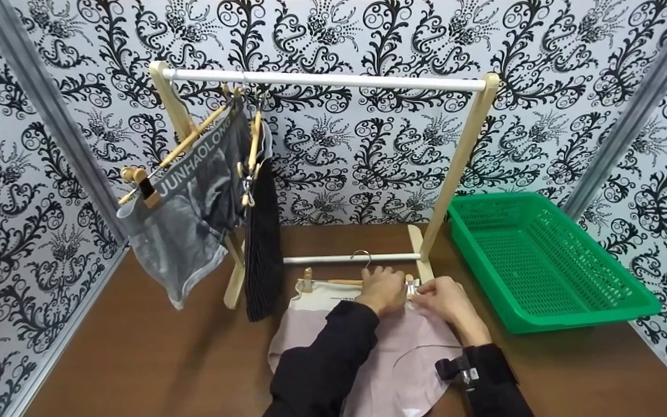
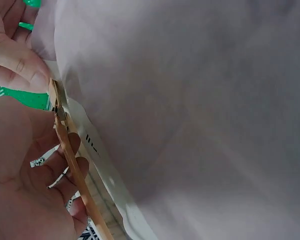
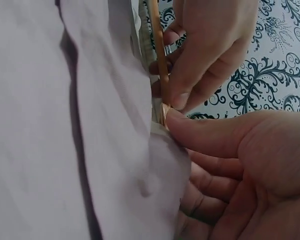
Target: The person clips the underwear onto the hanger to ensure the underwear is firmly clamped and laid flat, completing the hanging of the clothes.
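Note:
Pale pink underpants with a cream waistband lie along a wooden clip hanger, near the foot of the rack. My left hand grips the hanger bar close to its right clip, fingers curled behind it. At that clip my right hand pinches the waistband's corner, thumb in front and fingers behind the cloth. The left clip sits on the waistband's other end. How far the cloth reaches into the right clip is hidden by my fingers.
A wooden rack with a white rail stands behind. Grey underpants and a dark striped garment hang at its left on clip hangers. A green plastic basket stands on the brown table at the right, before patterned walls.

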`<state>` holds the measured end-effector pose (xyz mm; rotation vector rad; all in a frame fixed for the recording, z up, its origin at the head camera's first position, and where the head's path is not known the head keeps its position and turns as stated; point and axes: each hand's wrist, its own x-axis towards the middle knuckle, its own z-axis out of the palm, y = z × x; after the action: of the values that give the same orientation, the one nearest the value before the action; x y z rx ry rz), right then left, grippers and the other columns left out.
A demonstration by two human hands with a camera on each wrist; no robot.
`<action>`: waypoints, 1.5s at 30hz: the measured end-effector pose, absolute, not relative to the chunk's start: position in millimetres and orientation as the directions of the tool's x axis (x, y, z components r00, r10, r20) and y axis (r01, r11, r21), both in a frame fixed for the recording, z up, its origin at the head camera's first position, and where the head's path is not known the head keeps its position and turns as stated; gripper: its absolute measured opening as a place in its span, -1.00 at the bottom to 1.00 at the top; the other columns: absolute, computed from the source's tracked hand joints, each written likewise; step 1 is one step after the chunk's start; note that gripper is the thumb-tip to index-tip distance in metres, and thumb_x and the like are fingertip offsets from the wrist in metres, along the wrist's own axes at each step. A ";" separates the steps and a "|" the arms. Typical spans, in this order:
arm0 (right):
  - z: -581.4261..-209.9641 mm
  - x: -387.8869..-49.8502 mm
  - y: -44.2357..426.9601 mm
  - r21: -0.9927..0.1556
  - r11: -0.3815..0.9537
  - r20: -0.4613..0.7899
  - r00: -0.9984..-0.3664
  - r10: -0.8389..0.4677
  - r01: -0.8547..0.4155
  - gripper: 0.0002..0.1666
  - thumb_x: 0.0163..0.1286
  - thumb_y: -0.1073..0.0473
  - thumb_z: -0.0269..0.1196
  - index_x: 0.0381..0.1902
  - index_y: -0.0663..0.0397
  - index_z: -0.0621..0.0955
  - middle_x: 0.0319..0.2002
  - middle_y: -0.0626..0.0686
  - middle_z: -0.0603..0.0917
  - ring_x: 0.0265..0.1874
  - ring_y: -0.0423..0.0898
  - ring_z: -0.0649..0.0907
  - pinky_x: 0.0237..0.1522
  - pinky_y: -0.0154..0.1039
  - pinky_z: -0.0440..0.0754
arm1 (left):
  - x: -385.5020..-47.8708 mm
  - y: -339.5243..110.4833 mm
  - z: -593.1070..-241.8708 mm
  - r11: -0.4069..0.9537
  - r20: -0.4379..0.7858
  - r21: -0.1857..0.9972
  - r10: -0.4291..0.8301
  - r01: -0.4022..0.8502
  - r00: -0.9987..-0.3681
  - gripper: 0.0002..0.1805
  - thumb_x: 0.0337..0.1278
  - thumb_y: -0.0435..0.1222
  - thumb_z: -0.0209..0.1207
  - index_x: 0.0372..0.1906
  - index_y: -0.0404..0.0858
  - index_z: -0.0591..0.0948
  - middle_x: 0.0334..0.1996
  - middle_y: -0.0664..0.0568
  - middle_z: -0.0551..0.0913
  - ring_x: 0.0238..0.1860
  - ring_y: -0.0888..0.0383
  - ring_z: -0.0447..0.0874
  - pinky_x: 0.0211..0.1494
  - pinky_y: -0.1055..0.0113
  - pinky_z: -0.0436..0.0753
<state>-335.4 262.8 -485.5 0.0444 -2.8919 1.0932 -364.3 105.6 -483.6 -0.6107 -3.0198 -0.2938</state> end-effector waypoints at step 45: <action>-482.4 -348.7 244.6 -0.976 0.146 0.187 -0.967 0.175 -0.162 -0.50 0.15 0.48 0.46 0.05 0.44 0.55 -0.17 0.26 0.71 -0.36 -0.19 0.68 -0.43 -0.42 0.56 | -371.8 100.5 -475.7 0.655 0.222 0.697 0.192 0.293 -0.956 -0.68 0.50 -0.11 0.07 -0.45 0.03 0.65 -0.31 0.26 0.75 -0.07 0.13 0.68 0.22 -0.05 0.22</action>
<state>-348.7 244.6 -482.4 -0.0124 -2.1692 1.8996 -371.8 100.5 -475.7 -0.4036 -2.7392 -1.1875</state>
